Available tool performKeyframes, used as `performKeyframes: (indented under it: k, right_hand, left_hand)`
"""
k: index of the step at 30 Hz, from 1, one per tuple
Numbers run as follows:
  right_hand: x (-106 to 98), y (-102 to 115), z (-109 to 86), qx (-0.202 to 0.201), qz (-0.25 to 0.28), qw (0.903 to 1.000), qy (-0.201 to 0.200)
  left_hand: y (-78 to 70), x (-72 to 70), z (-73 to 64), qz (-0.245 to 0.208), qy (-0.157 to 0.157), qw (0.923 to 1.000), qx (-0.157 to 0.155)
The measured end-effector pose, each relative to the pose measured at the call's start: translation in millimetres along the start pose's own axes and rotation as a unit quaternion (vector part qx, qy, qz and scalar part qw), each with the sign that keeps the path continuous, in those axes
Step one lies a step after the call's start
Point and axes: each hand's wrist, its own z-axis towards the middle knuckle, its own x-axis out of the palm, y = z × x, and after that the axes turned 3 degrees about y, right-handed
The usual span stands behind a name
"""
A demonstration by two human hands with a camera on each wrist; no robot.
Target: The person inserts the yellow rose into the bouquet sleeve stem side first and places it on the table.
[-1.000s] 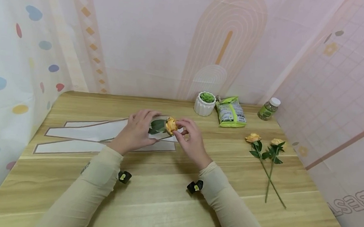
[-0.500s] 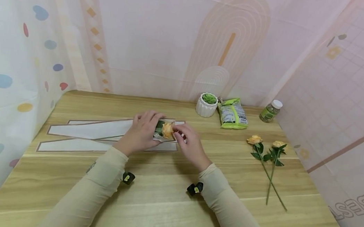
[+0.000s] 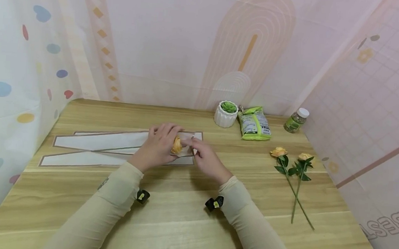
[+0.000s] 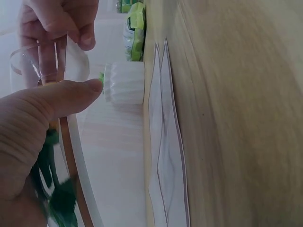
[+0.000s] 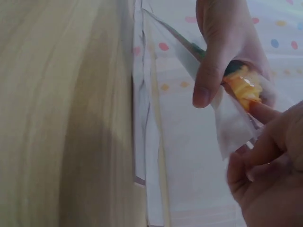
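Note:
My left hand (image 3: 159, 144) wraps round a clear-and-white flower sleeve, with its thumb along the near side in the left wrist view. An orange-yellow rose (image 3: 176, 145) lies inside, its bloom showing just past the left fingers. Its thin green stem (image 3: 117, 148) runs leftward, and dark leaves (image 4: 62, 201) show under the left palm. At the sleeve's wide mouth is my right hand (image 3: 207, 155); one finger (image 5: 262, 112) reaches straight in and touches the bloom (image 5: 245, 87). The other right fingers bend beside the film edge (image 5: 229, 139); whether they pinch it is unclear.
More flat white sleeves with brown borders (image 3: 67, 159) lie beneath the hands. Two loose roses (image 3: 279, 152) with crossed stems lie at right. Along the back stand a white-potted succulent (image 3: 225, 114), a green packet (image 3: 254, 123) and a white-capped jar (image 3: 296, 120).
The rose has slid left, deeper into the sleeve, and its stem reaches further left. My right hand went from holding the bloom to touching it with an extended finger. My left hand shifted slightly right.

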Motion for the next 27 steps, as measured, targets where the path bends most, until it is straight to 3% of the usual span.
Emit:
performKeyframes:
  k: [7,11,27]
  right_hand:
    - [-1.4,2.8,2.1,0.029,0.016,0.9942,0.102]
    - [-1.2,3.1,3.0,0.055,0.032,0.9885,0.137]
    - [1.7,0.9,4.8,0.092,0.014,0.9852,0.144]
  left_hand:
    - [-3.6,0.2,0.0,0.001,0.01,0.9999,-0.009]
    - [-5.1,2.0,-0.2,0.006,0.016,0.9998,-0.011]
    - [-17.5,14.6,2.2,0.034,0.006,0.9991,0.025]
